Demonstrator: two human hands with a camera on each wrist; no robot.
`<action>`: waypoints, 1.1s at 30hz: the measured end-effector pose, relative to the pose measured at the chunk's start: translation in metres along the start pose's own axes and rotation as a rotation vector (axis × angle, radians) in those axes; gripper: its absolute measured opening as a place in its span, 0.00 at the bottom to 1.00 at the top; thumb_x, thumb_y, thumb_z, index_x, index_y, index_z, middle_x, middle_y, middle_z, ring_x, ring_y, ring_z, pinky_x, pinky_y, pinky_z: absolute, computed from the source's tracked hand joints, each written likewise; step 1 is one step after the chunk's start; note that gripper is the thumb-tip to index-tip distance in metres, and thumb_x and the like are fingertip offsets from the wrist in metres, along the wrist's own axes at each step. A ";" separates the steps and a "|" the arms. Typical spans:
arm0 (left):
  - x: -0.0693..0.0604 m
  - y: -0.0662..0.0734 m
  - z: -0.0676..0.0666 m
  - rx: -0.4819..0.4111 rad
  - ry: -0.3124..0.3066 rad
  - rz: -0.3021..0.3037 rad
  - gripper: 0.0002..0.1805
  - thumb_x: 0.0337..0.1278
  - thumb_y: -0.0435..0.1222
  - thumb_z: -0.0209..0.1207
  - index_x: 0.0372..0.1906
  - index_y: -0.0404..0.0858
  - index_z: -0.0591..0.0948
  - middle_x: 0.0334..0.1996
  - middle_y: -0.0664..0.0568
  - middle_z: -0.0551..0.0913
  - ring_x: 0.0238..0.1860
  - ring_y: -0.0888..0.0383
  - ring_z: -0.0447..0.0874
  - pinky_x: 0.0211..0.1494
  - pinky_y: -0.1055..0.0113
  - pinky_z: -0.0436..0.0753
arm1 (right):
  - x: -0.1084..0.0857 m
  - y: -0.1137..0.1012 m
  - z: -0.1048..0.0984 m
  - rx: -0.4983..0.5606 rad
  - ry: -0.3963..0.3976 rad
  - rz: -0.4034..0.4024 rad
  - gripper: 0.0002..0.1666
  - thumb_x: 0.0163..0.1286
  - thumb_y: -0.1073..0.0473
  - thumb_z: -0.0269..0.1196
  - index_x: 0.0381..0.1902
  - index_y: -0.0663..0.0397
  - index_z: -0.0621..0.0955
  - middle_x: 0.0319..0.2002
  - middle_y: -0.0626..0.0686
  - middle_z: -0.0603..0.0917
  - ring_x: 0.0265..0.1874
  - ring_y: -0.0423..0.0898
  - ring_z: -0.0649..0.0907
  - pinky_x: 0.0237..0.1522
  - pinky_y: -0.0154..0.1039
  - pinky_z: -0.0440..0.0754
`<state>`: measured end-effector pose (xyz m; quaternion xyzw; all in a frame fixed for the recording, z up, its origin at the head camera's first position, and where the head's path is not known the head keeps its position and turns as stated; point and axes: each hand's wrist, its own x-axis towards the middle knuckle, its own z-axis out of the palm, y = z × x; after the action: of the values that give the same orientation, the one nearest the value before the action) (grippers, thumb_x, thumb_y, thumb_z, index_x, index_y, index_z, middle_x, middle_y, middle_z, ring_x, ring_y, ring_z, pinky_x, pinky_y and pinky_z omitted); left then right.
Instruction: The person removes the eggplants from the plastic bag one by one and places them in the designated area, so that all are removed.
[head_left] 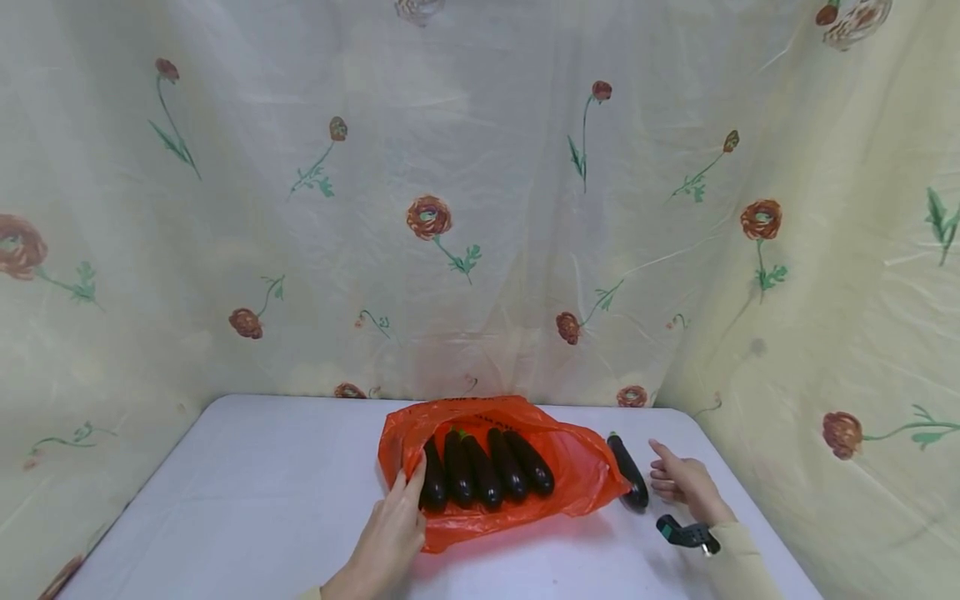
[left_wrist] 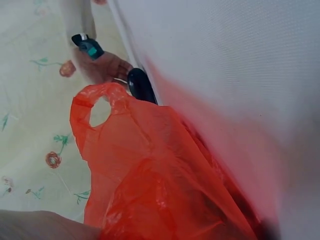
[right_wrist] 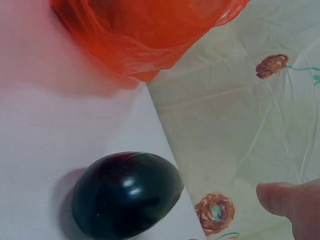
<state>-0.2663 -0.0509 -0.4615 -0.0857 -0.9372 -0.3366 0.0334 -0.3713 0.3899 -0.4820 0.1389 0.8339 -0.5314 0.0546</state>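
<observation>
Just left of the right grip (head_left: 686, 482), one eggplant (head_left: 629, 473), seemingly apart.

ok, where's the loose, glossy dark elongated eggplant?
Head view, right of centre: the glossy dark elongated eggplant lies on the white table, between the translucent red plastic bag and the person's right hand.

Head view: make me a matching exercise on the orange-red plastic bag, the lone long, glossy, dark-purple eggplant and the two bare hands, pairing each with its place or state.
1. Orange-red plastic bag
2. Lone dark-purple eggplant
3. Bare left hand
4. Bare right hand

A. On the white table, between bag and right hand
B. Right of the lone eggplant, holding nothing
C. Mouth open, several glossy dark eggplants inside
D. Holding the bag's left edge

Pairs: 1-C, 2-A, 3-D, 4-B
</observation>
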 end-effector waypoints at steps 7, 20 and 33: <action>-0.003 0.000 -0.003 -0.003 0.007 -0.008 0.42 0.51 0.21 0.59 0.73 0.34 0.59 0.69 0.32 0.62 0.24 0.60 0.75 0.33 0.66 0.84 | -0.007 -0.010 -0.001 -0.007 0.016 -0.010 0.52 0.68 0.29 0.48 0.61 0.77 0.68 0.49 0.69 0.81 0.35 0.44 0.85 0.40 0.35 0.84; -0.019 -0.009 -0.015 0.012 0.151 0.067 0.37 0.48 0.20 0.59 0.68 0.27 0.63 0.66 0.26 0.61 0.27 0.50 0.82 0.32 0.58 0.85 | -0.026 -0.030 0.003 -0.009 -0.017 -0.077 0.54 0.68 0.28 0.46 0.64 0.77 0.66 0.59 0.72 0.74 0.49 0.53 0.84 0.48 0.37 0.83; -0.042 0.018 -0.014 -0.053 -0.084 0.005 0.42 0.51 0.22 0.58 0.73 0.28 0.55 0.71 0.28 0.52 0.19 0.57 0.73 0.26 0.62 0.81 | -0.034 -0.043 0.008 -0.004 -0.052 -0.096 0.51 0.69 0.29 0.46 0.64 0.74 0.66 0.55 0.66 0.79 0.46 0.47 0.83 0.51 0.40 0.82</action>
<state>-0.2216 -0.0520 -0.4442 -0.1028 -0.9282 -0.3575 -0.0072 -0.3515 0.3594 -0.4396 0.0847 0.8391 -0.5350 0.0511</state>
